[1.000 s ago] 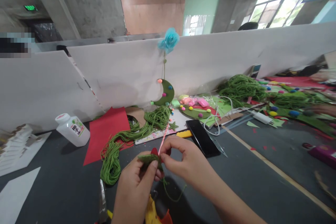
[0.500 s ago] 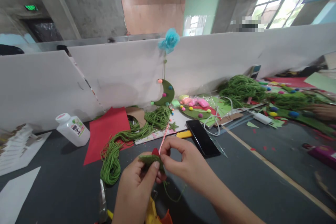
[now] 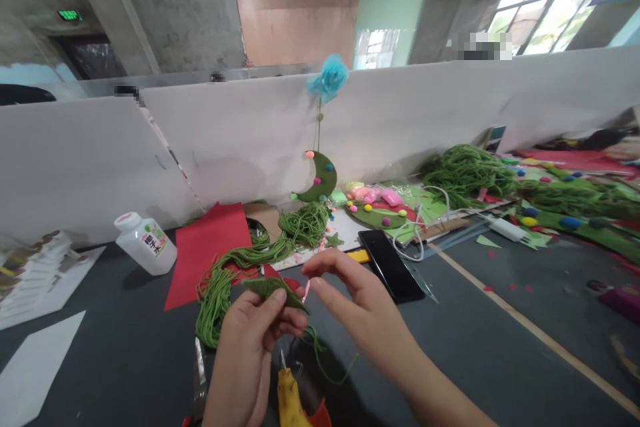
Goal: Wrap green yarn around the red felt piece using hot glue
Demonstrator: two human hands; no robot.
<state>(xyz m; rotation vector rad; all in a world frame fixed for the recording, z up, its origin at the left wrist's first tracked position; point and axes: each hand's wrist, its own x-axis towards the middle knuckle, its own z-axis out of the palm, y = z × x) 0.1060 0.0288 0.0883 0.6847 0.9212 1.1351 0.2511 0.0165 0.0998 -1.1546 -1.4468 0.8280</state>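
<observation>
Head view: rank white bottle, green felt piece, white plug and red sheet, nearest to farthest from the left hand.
From the left hand:
1. Green felt piece: in its grip.
2. Red sheet: ahead, leftward.
3. White bottle: left of the sheet.
4. White plug: well off right.

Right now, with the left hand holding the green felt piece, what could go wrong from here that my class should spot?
1. The yellow tool has its pointed metal tip close to the left hand, so a small shift might bring skin against it.
2. The loose green strand trails near that tip and could snag.
3. The green felt piece seems held by a pinch and might slip.
</observation>
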